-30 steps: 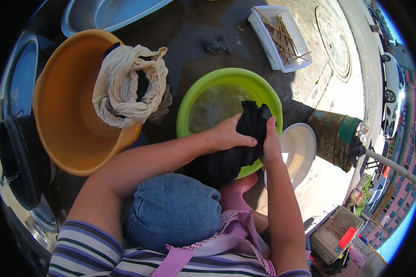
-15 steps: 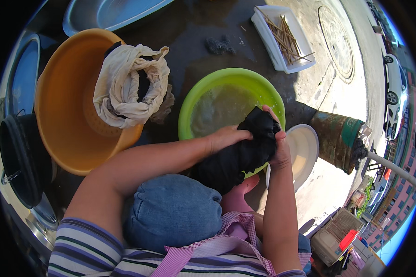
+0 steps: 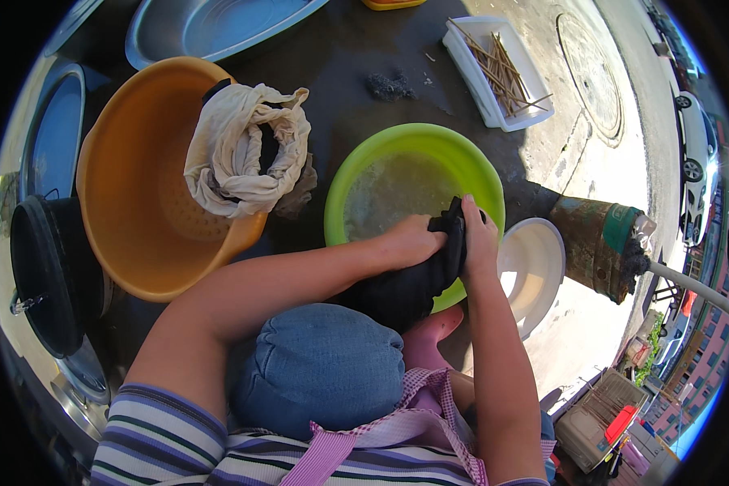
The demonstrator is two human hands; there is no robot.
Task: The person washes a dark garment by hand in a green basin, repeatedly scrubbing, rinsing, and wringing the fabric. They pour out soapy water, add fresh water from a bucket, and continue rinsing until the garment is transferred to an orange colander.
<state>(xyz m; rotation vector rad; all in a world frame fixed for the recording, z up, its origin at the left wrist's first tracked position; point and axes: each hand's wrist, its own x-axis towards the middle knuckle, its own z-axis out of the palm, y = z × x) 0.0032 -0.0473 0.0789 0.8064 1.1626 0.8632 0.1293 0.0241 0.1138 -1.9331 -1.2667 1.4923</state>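
A bunched black cloth (image 3: 413,283) hangs from both my hands over the near edge of the green basin (image 3: 336,194), which has cloudy water in it. My left hand (image 3: 414,241) is closed on the cloth from the left, its fingers curled inward. On the other side my right hand (image 3: 479,239) grips the upper end of the cloth, fingers pointing up and away from me. The lower part of the cloth drops towards my knee, where it is dark and hard to make out. Whether it is a garment does not show.
An orange tub (image 3: 125,178) stands at the left, a twisted beige cloth (image 3: 247,154) draped over its rim. Right of the green basin are a white basin (image 3: 543,259) and a rusty drum (image 3: 587,243). A white tray (image 3: 510,121) of thin sticks and a dark scouring pad (image 3: 390,86) lie beyond.
The raised, spread part of the black cloth is now gathered narrower between my hands. My right hand has turned with its fingers more upright. The whole view has shifted slightly.
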